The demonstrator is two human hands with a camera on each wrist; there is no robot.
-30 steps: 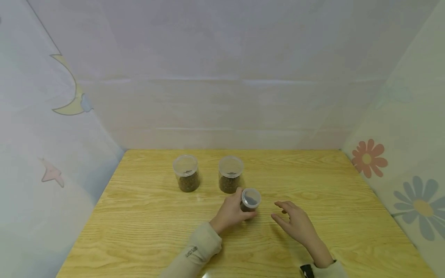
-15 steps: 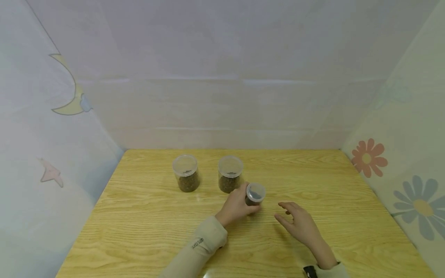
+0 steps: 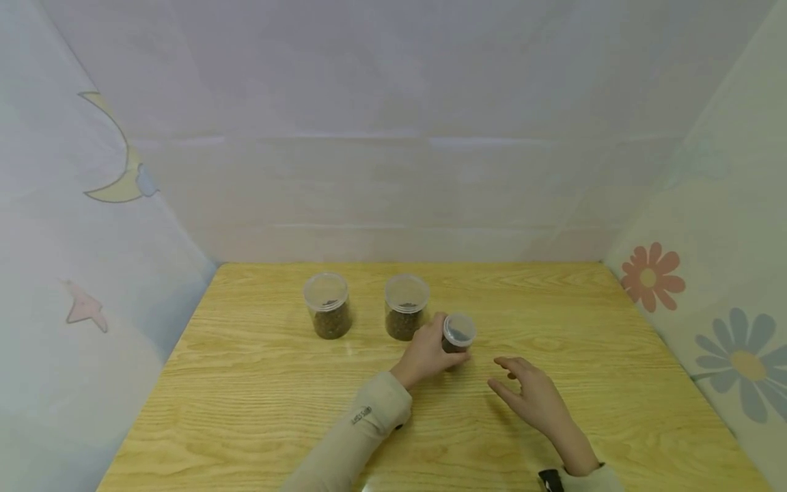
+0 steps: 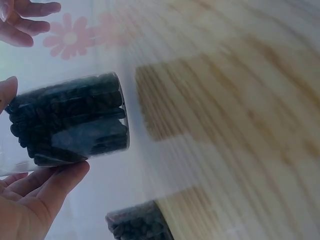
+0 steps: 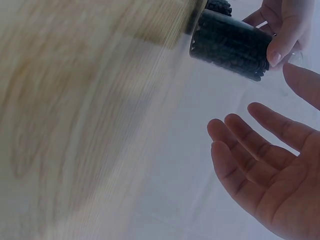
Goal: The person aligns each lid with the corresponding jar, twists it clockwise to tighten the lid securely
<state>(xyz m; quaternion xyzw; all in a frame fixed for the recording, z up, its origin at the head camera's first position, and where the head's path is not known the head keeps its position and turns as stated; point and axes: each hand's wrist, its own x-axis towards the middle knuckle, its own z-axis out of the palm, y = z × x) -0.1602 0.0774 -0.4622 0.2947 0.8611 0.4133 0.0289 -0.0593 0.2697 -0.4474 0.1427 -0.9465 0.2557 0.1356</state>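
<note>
A small clear jar (image 3: 458,331) with a pale lid is gripped by my left hand (image 3: 427,354), thumb on the near side and fingers on the far side. In the left wrist view the jar (image 4: 70,120) is packed with dark, bean-like pieces, its base close to the tabletop. My right hand (image 3: 533,396) hovers to the right of this jar, holding nothing. Its fingers (image 5: 242,135) are relaxed and slightly bent in the right wrist view. Two larger lidded clear jars, the middle jar (image 3: 406,307) and the left jar (image 3: 328,305), stand upright behind, partly filled with dark pieces.
The wooden table (image 3: 246,410) reaches back to a pale cloth wall (image 3: 393,191). Side cloths carry a moon (image 3: 119,184) on the left and flowers (image 3: 652,277) on the right.
My left hand has carried the small jar to the right and farther back. My right hand has shifted slightly right. Both larger jars stay where they were.
</note>
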